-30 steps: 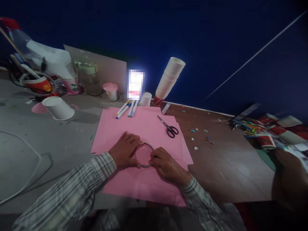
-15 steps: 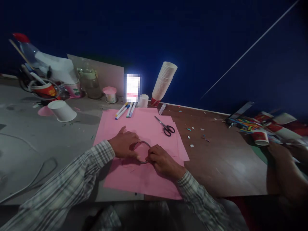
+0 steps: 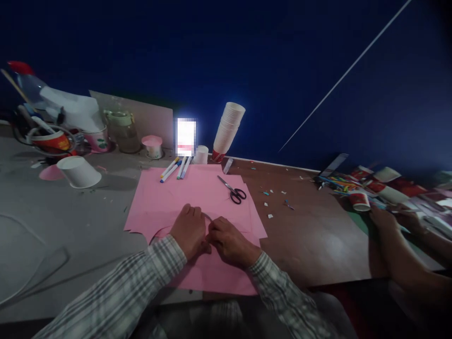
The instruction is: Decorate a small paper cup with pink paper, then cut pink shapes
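Both my hands are close together over a stack of pink paper sheets (image 3: pixel 158 197). Between them shows a short arc of a thin grey ring (image 3: pixel 207 217); most of it is hidden by my fingers, and its material I cannot make out. My left hand (image 3: pixel 190 230) is closed with its fingers curled at the ring's left side. On the other side, my right hand (image 3: pixel 231 241) pinches the ring with bent fingers. Black-handled scissors (image 3: pixel 233 190) lie partly opened on the paper beyond my right hand. Several capped markers (image 3: pixel 181 168) rest at the paper's far edge.
A tilted stack of paper cups (image 3: pixel 228 129) stands by the wall near a glowing, blurred screen (image 3: pixel 186 136). At left are a tipped white cup (image 3: pixel 79 172) and a jar (image 3: pixel 123 132). Paper scraps dot the brown table (image 3: pixel 300 235). Another person's arms (image 3: pixel 399 240) reach in at right.
My left hand has moved right and turned over, its fingers now curled close to my right hand. The grey ring, open to view before, is mostly covered. The camera view has shifted slightly.
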The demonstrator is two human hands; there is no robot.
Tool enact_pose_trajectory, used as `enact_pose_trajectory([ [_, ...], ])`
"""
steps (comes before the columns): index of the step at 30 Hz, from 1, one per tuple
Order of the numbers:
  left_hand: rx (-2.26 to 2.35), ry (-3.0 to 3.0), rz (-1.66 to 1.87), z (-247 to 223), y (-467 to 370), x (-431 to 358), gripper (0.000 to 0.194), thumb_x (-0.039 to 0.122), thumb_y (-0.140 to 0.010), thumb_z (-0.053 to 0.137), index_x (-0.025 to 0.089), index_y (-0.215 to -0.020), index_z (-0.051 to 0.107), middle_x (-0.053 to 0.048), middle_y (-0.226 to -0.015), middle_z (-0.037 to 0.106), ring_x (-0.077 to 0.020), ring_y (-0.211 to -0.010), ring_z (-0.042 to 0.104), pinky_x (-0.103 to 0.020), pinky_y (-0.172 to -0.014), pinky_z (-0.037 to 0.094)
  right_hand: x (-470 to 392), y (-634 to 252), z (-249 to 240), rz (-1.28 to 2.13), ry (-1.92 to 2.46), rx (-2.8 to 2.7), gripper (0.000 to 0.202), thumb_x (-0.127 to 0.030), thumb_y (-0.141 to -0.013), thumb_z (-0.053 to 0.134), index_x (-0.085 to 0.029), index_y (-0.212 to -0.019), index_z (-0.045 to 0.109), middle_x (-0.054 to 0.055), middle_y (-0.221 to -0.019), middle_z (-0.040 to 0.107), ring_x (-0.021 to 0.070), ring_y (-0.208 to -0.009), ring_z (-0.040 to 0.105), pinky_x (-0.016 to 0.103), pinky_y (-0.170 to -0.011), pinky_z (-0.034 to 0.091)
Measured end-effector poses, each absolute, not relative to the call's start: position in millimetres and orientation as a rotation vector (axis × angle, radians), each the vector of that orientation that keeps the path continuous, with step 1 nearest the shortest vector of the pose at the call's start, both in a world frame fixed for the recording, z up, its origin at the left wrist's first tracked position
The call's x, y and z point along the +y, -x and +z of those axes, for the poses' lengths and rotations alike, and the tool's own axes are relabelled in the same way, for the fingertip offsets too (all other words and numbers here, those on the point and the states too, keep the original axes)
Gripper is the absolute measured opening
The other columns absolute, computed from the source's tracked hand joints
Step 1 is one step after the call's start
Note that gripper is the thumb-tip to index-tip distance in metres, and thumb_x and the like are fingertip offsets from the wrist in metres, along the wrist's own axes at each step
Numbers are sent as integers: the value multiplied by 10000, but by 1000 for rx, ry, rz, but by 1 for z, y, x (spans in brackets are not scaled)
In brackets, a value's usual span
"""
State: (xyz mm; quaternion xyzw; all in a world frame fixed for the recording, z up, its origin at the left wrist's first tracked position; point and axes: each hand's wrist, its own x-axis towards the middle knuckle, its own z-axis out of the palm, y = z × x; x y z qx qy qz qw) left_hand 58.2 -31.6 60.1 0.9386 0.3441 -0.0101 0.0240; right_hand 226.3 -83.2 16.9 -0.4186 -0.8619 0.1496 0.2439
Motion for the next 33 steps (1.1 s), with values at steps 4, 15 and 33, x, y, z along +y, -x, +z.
enact_pose_trajectory([
  [4,1136,-2885,-21,59,-65,-37,563,628,-795,647,82,-919,707,-216,-896,679,-367,-895,605,-516,-838,388,-83,-226,18,410,1184,-2387,114,-84,-867,614,-157,-829,692,72,-889,596,208,-881,514,340,-787,450],
  [15,1247,-2739,-193,67,-67,-47,702,342,-831,709,103,-1443,461,-260,-1157,651,-364,-1054,623,-461,-876,440,-86,-223,19,501,1186,-2346,185,-111,-913,541,-180,-861,703,86,-969,635,223,-957,535,381,-862,465],
  [33,1855,-2050,-114,67,-105,-44,465,231,-970,373,-57,-1252,606,-290,-1062,678,-314,-899,698,-340,-678,507,84,-206,68,28,1659,-2505,329,-131,-965,437,-180,-1215,646,113,-1152,668,198,-1030,651,298,-872,519],
])
